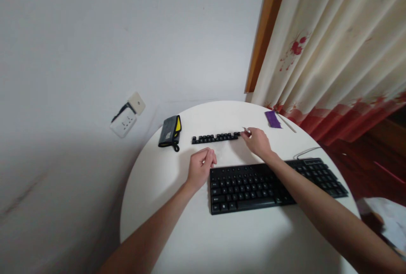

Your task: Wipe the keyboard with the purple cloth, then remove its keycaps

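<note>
A black keyboard (272, 183) lies on the round white table (177, 231). Beyond it, a row of loose black keycaps (215, 138) is lined up on the tabletop. My right hand (258, 142) reaches over the keyboard to the right end of that row, its fingers pinched on a small thin tool I cannot make out clearly. My left hand (200, 169) rests on the table just left of the keyboard's top corner, fingers curled loosely with nothing seen in them.
A grey and yellow pouch (170, 132) lies at the table's far left. A purple piece (272, 119) and a thin stick (286, 123) lie at the far right near the curtain (333, 54). A wall socket (127, 115) sits left. The keyboard cable (306, 152) loops right.
</note>
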`<move>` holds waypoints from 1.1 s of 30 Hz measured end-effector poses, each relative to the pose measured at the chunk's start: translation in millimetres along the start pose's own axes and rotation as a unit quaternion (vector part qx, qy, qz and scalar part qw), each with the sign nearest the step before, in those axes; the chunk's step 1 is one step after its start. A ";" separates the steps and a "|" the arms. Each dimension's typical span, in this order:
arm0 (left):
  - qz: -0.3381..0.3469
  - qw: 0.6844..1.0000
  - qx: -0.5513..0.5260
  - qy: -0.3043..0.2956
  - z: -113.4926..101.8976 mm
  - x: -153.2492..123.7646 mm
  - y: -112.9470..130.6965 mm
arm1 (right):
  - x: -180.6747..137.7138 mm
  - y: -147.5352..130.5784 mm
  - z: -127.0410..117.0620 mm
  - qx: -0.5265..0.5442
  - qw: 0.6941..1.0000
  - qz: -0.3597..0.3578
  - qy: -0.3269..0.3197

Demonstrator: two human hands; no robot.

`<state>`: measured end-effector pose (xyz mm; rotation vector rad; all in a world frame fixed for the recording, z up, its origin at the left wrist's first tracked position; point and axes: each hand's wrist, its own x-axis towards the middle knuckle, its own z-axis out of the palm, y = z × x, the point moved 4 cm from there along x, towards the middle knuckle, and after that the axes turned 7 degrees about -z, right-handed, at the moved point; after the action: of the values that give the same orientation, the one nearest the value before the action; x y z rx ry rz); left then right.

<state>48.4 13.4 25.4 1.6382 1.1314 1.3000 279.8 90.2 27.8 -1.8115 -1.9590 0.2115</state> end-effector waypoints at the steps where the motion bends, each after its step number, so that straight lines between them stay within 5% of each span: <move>1: 0.000 1.000 0.000 0.000 -0.2 -0.1 -0.7 | -2.3 0.1 -13.2 0.031 0.999 -0.014 0.034; 9: 0.001 1.000 0.006 -0.005 1.4 -0.6 -0.6 | -51.6 22.4 -112.7 0.237 0.937 -0.054 0.252; 14: 0.008 1.000 0.019 -0.010 2.2 -1.0 3.5 | -98.4 35.6 -130.0 0.224 0.905 -0.051 0.359; 19: 0.014 0.998 0.050 -0.018 3.6 -1.0 8.0 | -111.1 59.0 -108.6 0.214 0.943 0.019 0.253; 24: 0.019 0.996 0.085 -0.031 5.3 -0.5 8.7 | -107.4 68.2 -83.7 0.214 0.970 0.014 0.110; 33: 0.022 0.992 0.116 -0.045 6.1 0.2 5.4 | -105.6 62.5 -73.1 0.110 0.993 -0.027 0.043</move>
<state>55.4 11.7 29.2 1.8810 1.2343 1.1431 370.4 -19.2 42.5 -1.5990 -1.8439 0.3131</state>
